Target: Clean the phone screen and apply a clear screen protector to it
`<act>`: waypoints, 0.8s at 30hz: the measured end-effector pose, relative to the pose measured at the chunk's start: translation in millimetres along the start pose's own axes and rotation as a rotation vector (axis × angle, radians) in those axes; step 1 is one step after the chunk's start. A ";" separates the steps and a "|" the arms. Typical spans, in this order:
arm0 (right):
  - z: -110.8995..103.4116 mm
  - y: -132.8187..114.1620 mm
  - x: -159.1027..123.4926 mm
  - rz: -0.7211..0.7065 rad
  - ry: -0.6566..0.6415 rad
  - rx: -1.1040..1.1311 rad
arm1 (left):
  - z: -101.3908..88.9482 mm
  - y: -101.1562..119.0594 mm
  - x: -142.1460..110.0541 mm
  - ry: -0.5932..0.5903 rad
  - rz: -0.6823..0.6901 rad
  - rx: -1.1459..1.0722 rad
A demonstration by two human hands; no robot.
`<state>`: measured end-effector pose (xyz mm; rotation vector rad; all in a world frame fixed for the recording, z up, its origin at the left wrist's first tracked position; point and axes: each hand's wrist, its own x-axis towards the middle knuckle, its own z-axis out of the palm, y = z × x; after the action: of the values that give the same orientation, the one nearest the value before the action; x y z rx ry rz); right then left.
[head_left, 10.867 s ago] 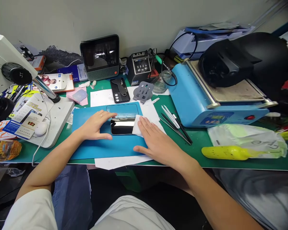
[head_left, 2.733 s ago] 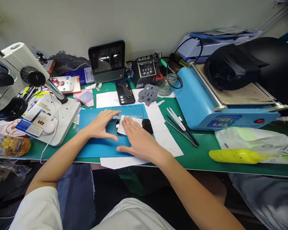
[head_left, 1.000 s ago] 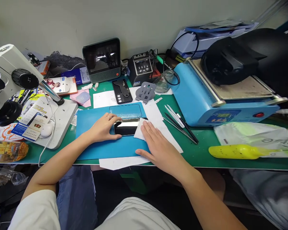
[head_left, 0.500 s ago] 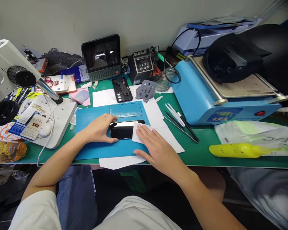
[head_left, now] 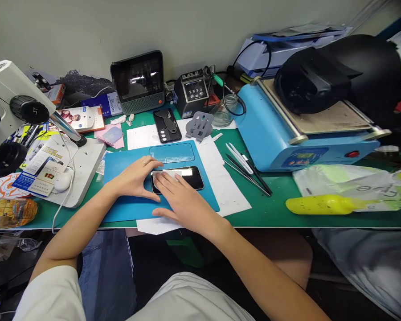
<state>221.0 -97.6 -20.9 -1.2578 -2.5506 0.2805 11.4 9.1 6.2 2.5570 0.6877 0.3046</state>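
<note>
A smartphone with a glossy black screen lies face up on a blue mat. My left hand spans the phone's left end, with the thumb at the near edge and the fingers at the far edge. On the left part of the screen, my right hand presses a white wipe under its outstretched fingers, which hide most of it. Behind the phone, a clear screen-shaped sheet rests on the mat.
Tweezers and pen-like tools lie right of the white paper. A blue machine and yellow bottle stand further right. Behind are a black phone case and a grey stand. A microscope base occupies the left.
My right hand has slid the wipe leftward along the screen, from the phone's right end to its left part. The right end of the screen is now uncovered. My left hand stays at the left end.
</note>
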 end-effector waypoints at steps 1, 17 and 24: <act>0.5 -2.5 3.8 -0.007 0.003 0.010 | -0.4 -2.0 -0.5 0.025 0.030 -0.015; -13.6 20.5 -49.4 0.102 0.054 -0.105 | -4.1 -3.7 -1.5 0.016 -0.050 -0.067; -5.3 28.4 -28.7 0.138 0.062 -0.136 | 0.8 -4.7 -2.5 0.066 -0.079 -0.112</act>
<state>260.4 -103.1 -29.0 -1.4716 -2.4709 0.0951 7.6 11.0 3.0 2.4169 0.7717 0.3910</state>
